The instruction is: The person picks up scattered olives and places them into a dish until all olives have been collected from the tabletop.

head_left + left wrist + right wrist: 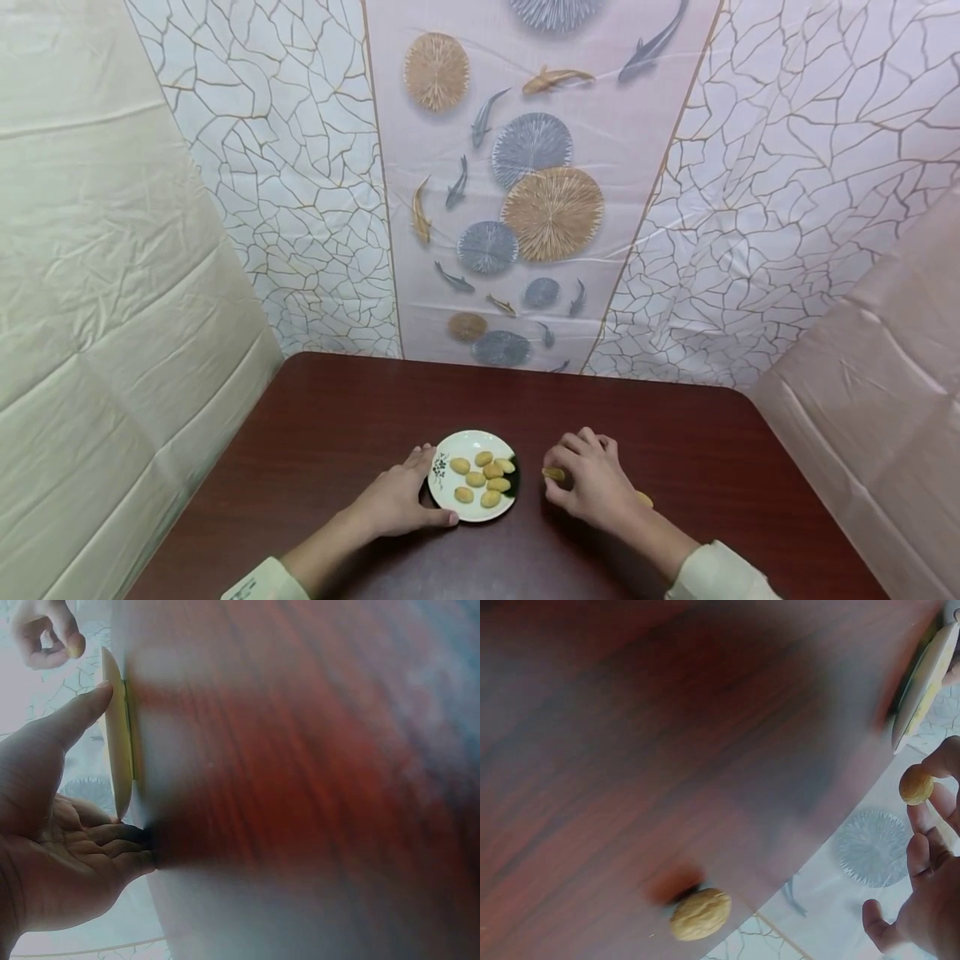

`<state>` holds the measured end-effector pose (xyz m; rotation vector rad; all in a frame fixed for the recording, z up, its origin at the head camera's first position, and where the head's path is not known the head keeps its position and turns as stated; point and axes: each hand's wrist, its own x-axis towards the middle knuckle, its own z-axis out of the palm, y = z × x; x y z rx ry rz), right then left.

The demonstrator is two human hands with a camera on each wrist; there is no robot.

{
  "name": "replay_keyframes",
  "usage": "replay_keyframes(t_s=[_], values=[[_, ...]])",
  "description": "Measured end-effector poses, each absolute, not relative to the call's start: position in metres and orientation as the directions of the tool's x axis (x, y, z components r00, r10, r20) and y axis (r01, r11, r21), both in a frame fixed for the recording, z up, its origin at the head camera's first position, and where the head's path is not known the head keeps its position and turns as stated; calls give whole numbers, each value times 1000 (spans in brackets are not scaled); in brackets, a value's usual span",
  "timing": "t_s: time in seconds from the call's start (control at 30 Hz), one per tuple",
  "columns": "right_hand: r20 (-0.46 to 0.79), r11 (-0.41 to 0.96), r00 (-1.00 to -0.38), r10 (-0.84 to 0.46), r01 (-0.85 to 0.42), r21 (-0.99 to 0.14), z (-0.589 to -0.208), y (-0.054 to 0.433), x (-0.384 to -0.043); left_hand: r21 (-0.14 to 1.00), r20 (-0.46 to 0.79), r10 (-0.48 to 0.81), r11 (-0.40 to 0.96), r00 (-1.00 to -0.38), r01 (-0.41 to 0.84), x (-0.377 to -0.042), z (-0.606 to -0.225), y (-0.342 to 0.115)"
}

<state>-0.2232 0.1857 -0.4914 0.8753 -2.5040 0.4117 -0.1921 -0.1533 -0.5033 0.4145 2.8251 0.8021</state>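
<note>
A round white plate (472, 442), with a floral print on its left and a dark green patch on its right, bears several small oval yellow-brown pieces (475, 479). Along its left side lies my left hand (401, 500), fingers fairly straight. The left thumb touches the near rim of the plate (118, 750) in the left wrist view. To the right of the plate, my right hand (592, 475) pinches one oval piece (916, 785) between thumb and fingertips. Another oval piece with a wrinkled surface (701, 913) lies on the table, partly hidden behind the right wrist in the head view.
The dark reddish-brown table (360, 408) has rounded far corners. A patterned cloth backdrop (487, 292) with fish and round motifs hangs behind it. Pale cloth walls (112, 333) stand to the left and right.
</note>
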Motion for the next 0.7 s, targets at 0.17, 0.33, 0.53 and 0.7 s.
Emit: replay_keyframes(t_s=[0.17,0.33,0.53,0.7], values=[[480,746,-707,-520,-649,-148,-489,174,-226,533,-89,307,818,-948,215,-192,-503,-153],[466,740,-713,-524,-652,-164,-489,165,-230,533,-86,306,818,-948,216,-192,-503,-153],[469,724,-699,-540,-670,-165,-493,156,-237,530,-86,309,819,-947,220,-192,-505,-154],[445,714,-698,-561,-680,-166,-496,148,-242,542,-79,314,810,-946,224,-192,-506,-154]])
